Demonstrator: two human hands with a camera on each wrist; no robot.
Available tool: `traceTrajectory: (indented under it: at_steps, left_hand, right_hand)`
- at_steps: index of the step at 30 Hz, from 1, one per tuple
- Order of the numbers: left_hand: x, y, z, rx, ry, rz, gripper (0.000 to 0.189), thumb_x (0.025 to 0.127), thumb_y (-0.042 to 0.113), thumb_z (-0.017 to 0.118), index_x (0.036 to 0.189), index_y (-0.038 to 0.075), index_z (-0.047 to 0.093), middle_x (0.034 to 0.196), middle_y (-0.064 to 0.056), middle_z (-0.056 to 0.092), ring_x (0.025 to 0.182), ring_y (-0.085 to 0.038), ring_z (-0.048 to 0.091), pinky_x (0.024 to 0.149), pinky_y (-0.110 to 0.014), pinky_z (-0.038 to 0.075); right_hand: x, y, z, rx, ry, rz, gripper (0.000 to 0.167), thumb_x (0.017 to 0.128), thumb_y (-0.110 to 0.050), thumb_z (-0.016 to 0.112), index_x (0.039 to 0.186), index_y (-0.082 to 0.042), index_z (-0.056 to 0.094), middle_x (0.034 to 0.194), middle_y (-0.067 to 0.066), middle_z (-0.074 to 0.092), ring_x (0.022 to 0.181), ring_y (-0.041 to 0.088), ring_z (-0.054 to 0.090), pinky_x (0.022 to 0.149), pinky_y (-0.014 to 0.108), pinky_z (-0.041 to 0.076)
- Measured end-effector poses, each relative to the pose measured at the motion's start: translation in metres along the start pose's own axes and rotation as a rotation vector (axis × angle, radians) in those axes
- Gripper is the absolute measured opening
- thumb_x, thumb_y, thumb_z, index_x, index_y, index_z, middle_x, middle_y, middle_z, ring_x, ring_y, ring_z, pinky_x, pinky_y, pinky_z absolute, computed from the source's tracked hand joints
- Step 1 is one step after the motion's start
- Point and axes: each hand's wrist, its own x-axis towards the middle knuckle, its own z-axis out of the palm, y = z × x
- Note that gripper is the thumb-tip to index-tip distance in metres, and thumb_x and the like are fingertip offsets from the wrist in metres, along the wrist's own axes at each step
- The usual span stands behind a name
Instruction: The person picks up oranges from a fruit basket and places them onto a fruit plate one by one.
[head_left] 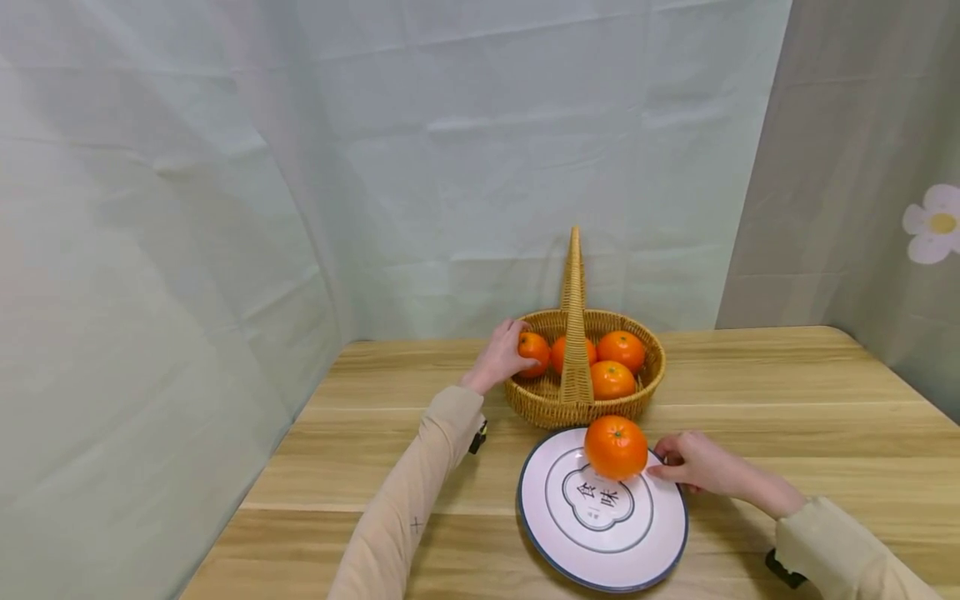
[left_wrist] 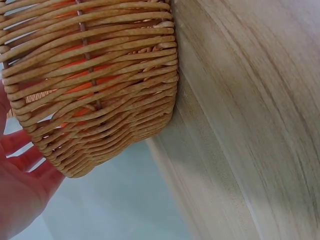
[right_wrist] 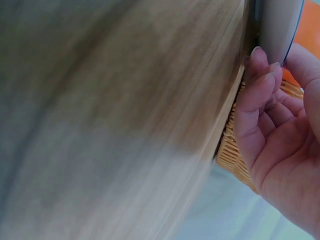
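Note:
In the head view my left hand (head_left: 501, 355) is over the left rim of the wicker basket (head_left: 543, 413). Its thumb and fingers lie around the leftmost orange (head_left: 534, 353) inside. The left wrist view shows the spread fingers (left_wrist: 22, 150) beyond the basket's woven wall; their tips are hidden. My right hand (head_left: 701, 464) pinches the right edge of a white plate (head_left: 600, 558) with a dark blue rim. Its thumb is on top and its curled fingers (right_wrist: 257, 95) are below. A single orange (head_left: 616, 447) sits on the plate's far part.
Three more oranges lie in the basket, including a front one (head_left: 612, 380). A tall basket handle (head_left: 576, 333) arches over them. The wooden table (head_left: 787, 392) meets a pale curtain (head_left: 487, 167) behind and at the left.

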Motion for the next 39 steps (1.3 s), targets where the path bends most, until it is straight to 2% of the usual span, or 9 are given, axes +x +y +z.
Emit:
traceTrajectory:
  at_steps: [8, 15, 23, 39]
  left_hand:
    - [-0.0006, 0.0002, 0.0026, 0.019, -0.001, 0.027, 0.059, 0.076, 0.017, 0.074, 0.123, -0.003, 0.044, 0.116, -0.015, 0.044, 0.102, -0.025, 0.044, 0.087, -0.034, 0.039]
    - [-0.0005, 0.0014, 0.0058, 0.028, -0.027, 0.011, 0.062, 0.077, 0.017, 0.073, 0.126, -0.003, 0.042, 0.119, -0.015, 0.043, 0.104, -0.025, 0.044, 0.089, -0.033, 0.038]
    - [0.0015, 0.0044, 0.0046, 0.076, -0.055, 0.021, 0.063, 0.077, 0.016, 0.073, 0.128, -0.003, 0.04, 0.126, -0.017, 0.039, 0.112, -0.027, 0.04, 0.091, -0.036, 0.035]
    - [0.0019, 0.0084, 0.0059, 0.161, -0.1, 0.037, 0.062, 0.077, 0.018, 0.072, 0.128, -0.001, 0.041, 0.126, -0.017, 0.04, 0.112, -0.026, 0.039, 0.092, -0.035, 0.035]
  right_hand:
    - [-0.0016, -0.0027, 0.0005, -0.003, 0.003, -0.003, 0.015, 0.083, -0.019, 0.066, 0.079, -0.008, 0.056, 0.055, -0.011, 0.045, 0.038, 0.003, 0.04, 0.035, 0.023, 0.039]
    - [-0.0042, -0.0044, 0.0007, -0.003, -0.002, -0.008, 0.016, 0.084, -0.021, 0.065, 0.08, -0.009, 0.056, 0.054, -0.011, 0.045, 0.038, 0.003, 0.04, 0.035, 0.023, 0.038]
    - [-0.005, -0.0029, 0.0008, 0.001, 0.002, -0.001, 0.016, 0.084, -0.021, 0.065, 0.08, -0.008, 0.056, 0.055, -0.011, 0.046, 0.038, 0.003, 0.04, 0.035, 0.023, 0.038]
    - [-0.0078, -0.0032, 0.0019, 0.008, 0.0, 0.013, 0.017, 0.084, -0.023, 0.065, 0.081, -0.009, 0.057, 0.054, -0.01, 0.045, 0.038, 0.003, 0.04, 0.035, 0.023, 0.038]
